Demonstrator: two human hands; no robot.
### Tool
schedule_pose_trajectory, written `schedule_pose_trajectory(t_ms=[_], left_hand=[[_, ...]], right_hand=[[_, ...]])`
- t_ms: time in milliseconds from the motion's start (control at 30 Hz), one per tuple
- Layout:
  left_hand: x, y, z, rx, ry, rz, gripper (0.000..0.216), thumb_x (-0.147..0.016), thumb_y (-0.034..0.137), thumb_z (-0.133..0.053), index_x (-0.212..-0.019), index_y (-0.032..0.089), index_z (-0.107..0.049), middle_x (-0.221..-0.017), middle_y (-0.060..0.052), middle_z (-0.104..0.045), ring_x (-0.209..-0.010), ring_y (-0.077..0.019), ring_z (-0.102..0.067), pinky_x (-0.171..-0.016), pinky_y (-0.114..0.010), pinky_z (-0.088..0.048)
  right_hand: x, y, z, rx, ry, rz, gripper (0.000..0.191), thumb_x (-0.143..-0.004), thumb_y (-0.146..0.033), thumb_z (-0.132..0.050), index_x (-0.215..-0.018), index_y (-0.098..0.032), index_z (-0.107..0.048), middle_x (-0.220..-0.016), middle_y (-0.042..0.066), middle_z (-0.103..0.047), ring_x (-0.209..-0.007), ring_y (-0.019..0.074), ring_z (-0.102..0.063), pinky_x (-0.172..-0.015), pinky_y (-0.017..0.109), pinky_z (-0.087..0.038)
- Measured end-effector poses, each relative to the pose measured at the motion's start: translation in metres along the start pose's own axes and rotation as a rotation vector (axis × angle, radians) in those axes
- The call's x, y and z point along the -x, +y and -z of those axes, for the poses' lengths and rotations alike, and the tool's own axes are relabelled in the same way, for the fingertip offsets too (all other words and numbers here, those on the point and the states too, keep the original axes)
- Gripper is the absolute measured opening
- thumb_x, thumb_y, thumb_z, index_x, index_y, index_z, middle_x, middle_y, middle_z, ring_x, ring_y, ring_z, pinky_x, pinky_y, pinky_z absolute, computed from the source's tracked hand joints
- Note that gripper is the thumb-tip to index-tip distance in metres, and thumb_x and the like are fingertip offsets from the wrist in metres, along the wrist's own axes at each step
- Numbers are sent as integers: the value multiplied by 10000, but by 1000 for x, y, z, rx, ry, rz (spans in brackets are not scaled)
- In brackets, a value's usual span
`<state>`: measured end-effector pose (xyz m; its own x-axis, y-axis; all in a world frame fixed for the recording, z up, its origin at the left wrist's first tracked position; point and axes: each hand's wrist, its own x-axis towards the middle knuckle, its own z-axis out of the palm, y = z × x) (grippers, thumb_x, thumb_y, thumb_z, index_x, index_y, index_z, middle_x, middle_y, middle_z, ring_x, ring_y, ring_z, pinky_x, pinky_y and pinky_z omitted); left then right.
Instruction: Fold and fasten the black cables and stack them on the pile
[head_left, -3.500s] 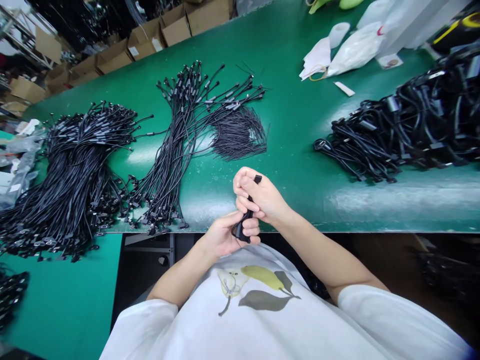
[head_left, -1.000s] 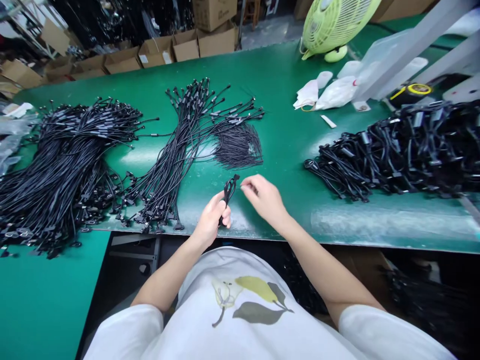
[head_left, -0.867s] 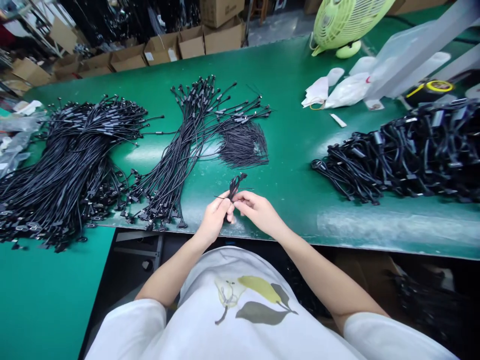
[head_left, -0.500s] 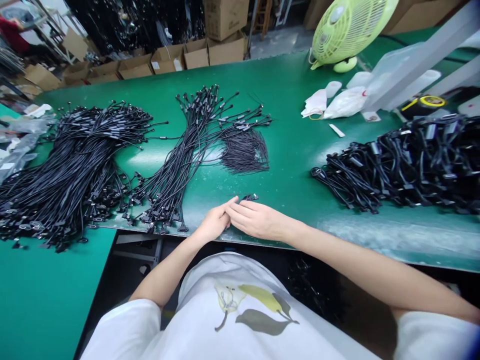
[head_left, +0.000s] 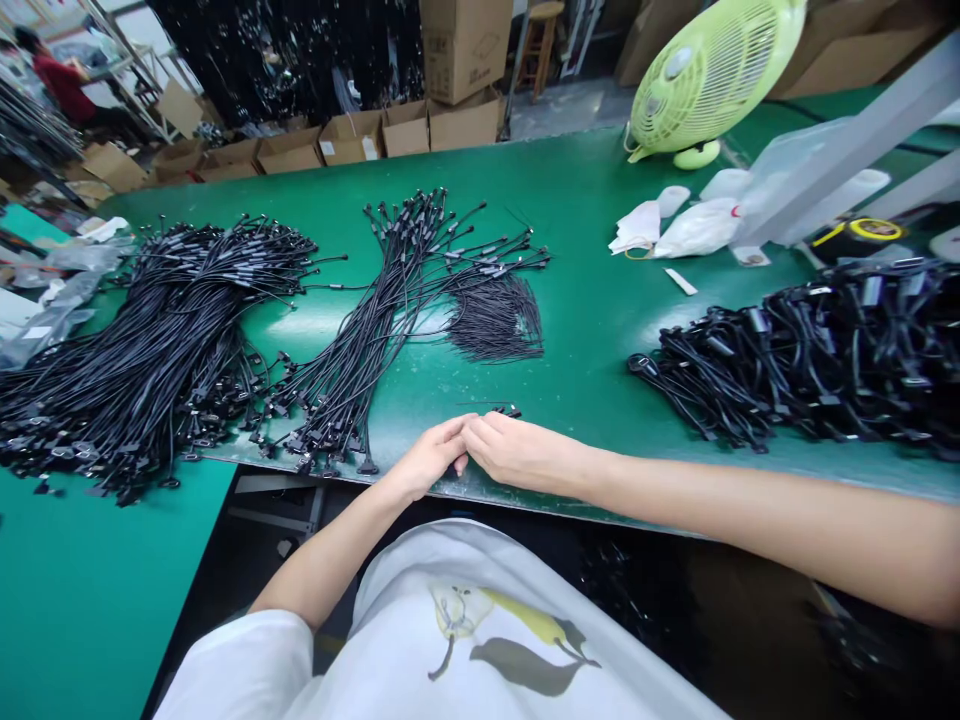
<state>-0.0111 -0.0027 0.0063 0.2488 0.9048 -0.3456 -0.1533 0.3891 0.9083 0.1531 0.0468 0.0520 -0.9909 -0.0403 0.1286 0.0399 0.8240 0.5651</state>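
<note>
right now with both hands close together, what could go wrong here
The left hand and right hand largely hide the black cable, so a slip might go unnoticed. Cables in the middle bundle reach the thin black wires, so lifting one could drag the other.

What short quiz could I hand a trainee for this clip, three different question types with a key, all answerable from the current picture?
1. True or false: the left hand touches the right hand.
2. Multiple choice: in the picture, where do the thin black strands lie relative to the bunched black cables? A) left; B) right; C) on top.
3. Open: what shows just beyond the right hand's knuckles?

Key: 1. True. 2. A. 3. Black cable ends; the hands hide the rest.
</note>
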Motion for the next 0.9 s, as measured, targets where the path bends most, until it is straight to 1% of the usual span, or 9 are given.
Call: schedule_pose_trajectory(t_ms=[133,233,300,367,533,633,733,800,900], left_hand=[[3,5,-11,68,82,29,369,-752,302,-662,-1086,147,-686,-621,31,-553,-576,-101,-442,-610,-238,-359],[4,12,-14,175,186,52,318,-700,203,-654,-1009,171,-723,-794,-16,-679,-785,-151,-563,-779,-265,-400],[3,15,-14,257,220,32,285,-666,169,-643,-934,172,-743,-898,-35,-716,-943,-187,-587,-882,-280,-390],[1,16,-13,328,230,-9,262,-651,161,-631,-883,169,-754,-960,-45,-729,-1018,-206,-588,-931,-291,-379],[-6,10,-13,394,325,-33,250,-620,127,-606,-815,162,-759,-942,-53,-743,-1039,-214,-599,-962,-305,-374],[-8,8,-15,423,345,12,241,-596,110,-599,-775,154,-754,-904,-57,-746,-1041,-220,-605,-955,-308,-381],[-7,7,-19,460,360,25,264,-598,112,-620,-819,155,-759,-931,-61,-748,-1060,-221,-605,-964,-307,-383],[-6,7,-21,482,402,28,294,-600,106,-624,-855,160,-760,-957,-62,-748,-1080,-219,-601,-981,-307,-377],[-8,6,-24,528,460,-12,273,-622,133,-629,-861,166,-755,-987,-59,-744,-1101,-213,-593,-1001,-309,-374]], right_hand=[[-1,1,3,-29,-32,-11,296,-858,-42,-390,-769,-151,-651,-711,80,-548,-601,189,-455,-536,341,-279],[-5,0,2,-102,-39,-133,348,-856,7,-354,-718,-153,-630,-633,63,-522,-539,172,-401,-517,339,-238],[-9,-1,-1,-131,-63,-217,351,-853,16,-344,-732,-142,-633,-625,67,-530,-537,172,-409,-510,337,-219],[-13,-3,-6,-155,-95,-303,330,-855,7,-353,-750,-131,-633,-629,72,-542,-540,172,-424,-507,332,-205],[-16,-10,-19,-224,-51,-487,303,-859,12,-354,-752,-123,-603,-611,67,-528,-527,167,-438,-504,328,-212],[-12,-13,-21,-217,-12,-444,286,-841,23,-361,-759,-129,-588,-619,64,-525,-531,169,-451,-505,326,-224],[-8,-13,-19,-209,-14,-430,283,-859,6,-356,-768,-132,-585,-624,67,-533,-535,171,-464,-501,324,-229],[-9,-11,-17,-255,-42,-471,280,-868,-6,-351,-779,-129,-587,-617,69,-537,-528,168,-473,-492,322,-223],[-16,-6,-19,-385,-156,-544,225,-835,-27,-397,-803,-120,-599,-654,87,-578,-539,171,-514,-485,317,-212]])
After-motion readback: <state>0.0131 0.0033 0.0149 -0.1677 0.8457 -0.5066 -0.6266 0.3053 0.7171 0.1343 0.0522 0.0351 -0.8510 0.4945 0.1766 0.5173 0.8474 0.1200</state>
